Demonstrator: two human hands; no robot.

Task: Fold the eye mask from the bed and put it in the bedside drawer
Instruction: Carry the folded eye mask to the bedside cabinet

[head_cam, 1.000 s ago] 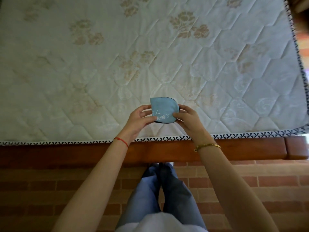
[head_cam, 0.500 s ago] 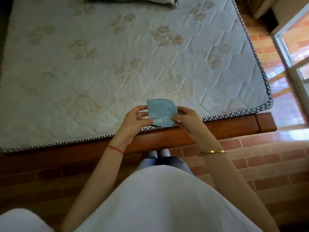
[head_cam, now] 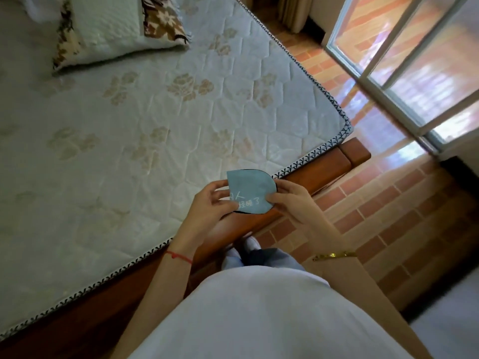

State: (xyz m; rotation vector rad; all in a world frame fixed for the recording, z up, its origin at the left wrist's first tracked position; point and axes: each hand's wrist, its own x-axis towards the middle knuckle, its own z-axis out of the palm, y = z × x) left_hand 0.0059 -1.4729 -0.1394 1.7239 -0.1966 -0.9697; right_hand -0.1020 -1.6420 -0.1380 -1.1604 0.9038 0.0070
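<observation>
A light blue eye mask [head_cam: 248, 189] with white lettering and a dark edge is folded in half. I hold it in the air over the bed's wooden side rail. My left hand [head_cam: 211, 206] pinches its left edge with thumb on top. My right hand [head_cam: 290, 200] pinches its lower right edge. The bed [head_cam: 145, 130] with its quilted white mattress lies to the left and ahead. No bedside drawer is in view.
A patterned pillow [head_cam: 114, 27] lies at the head of the bed. The wooden bed frame [head_cam: 355, 154] ends in a corner to the right. Red brick floor [head_cam: 388, 208] runs alongside, with a glass door [head_cam: 414, 73] at the upper right. My feet [head_cam: 248, 250] stand beside the rail.
The view has swung right and pulled back from the bed. Both hands have kept their grip on the folded mask, now over the bed rail instead of the mattress.
</observation>
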